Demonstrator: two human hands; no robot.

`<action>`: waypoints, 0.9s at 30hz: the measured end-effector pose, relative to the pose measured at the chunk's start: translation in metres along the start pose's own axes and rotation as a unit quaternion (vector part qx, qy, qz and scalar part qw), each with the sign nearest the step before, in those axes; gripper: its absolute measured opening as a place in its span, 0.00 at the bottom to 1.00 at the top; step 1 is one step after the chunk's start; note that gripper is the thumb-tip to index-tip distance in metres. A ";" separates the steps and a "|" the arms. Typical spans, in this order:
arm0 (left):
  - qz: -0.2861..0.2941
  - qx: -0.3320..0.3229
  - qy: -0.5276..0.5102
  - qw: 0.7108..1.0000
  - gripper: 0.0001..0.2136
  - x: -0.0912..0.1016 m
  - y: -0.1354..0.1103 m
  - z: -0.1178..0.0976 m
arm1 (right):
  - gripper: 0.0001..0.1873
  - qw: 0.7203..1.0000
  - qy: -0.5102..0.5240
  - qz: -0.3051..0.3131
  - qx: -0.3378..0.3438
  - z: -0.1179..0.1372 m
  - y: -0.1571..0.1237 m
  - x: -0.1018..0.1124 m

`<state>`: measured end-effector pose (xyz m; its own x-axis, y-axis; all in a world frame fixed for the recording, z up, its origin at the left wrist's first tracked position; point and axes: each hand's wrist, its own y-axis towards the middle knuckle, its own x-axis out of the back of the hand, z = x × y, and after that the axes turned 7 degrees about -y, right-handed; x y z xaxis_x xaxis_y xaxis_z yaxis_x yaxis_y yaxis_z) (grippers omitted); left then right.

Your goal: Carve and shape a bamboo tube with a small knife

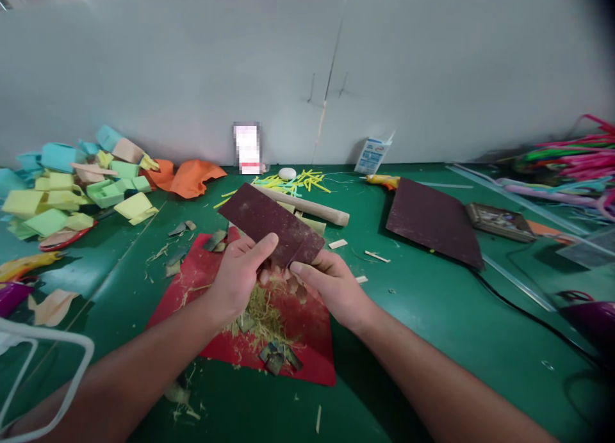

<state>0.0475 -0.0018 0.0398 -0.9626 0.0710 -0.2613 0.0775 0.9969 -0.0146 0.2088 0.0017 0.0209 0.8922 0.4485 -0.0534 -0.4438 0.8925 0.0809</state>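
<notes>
Between both hands is a dark maroon piece of sandpaper (269, 216), tilted and marked with pale dust. My left hand (240, 267) grips its near edge, thumb on top and fingers underneath. At the near right corner, my right hand (334, 286) pinches it, and a narrow folded or overlapping strip shows there. Whatever lies under the sandpaper is hidden. Below the hands, a red sheet (314, 353) carries a heap of fine greenish shavings (264, 315) and several dark green chips (276, 356).
A pale rod (307, 206) and yellow strips (312, 179) lie beyond the hands. Folded coloured papers (57, 200) pile up left, near orange cloth (196, 177). Rightward are a larger maroon sheet (427, 222), a small box (500, 222) and a black cable (528, 315). A carton (372, 155) leans at the wall.
</notes>
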 end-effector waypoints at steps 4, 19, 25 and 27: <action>0.088 0.049 0.023 0.995 0.21 0.002 -0.003 -0.004 | 0.13 0.999 0.037 0.030 0.024 -0.001 -0.001 0.001; 0.092 0.102 -0.034 0.990 0.20 -0.004 -0.014 -0.009 | 0.14 0.993 0.084 0.082 0.007 0.003 -0.005 0.001; 0.100 0.065 -0.009 0.993 0.19 0.000 -0.011 -0.003 | 0.15 0.996 0.076 0.049 0.025 0.002 -0.004 0.000; 0.104 0.056 -0.011 0.993 0.19 0.002 -0.009 -0.001 | 0.14 0.995 0.078 0.051 0.022 0.004 -0.005 -0.001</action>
<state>0.0448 -0.0107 0.0400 -0.9171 0.2734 -0.2901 0.3037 0.9506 -0.0641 0.2104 -0.0037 0.0242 0.8178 0.5411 -0.1961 -0.5233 0.8409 0.1378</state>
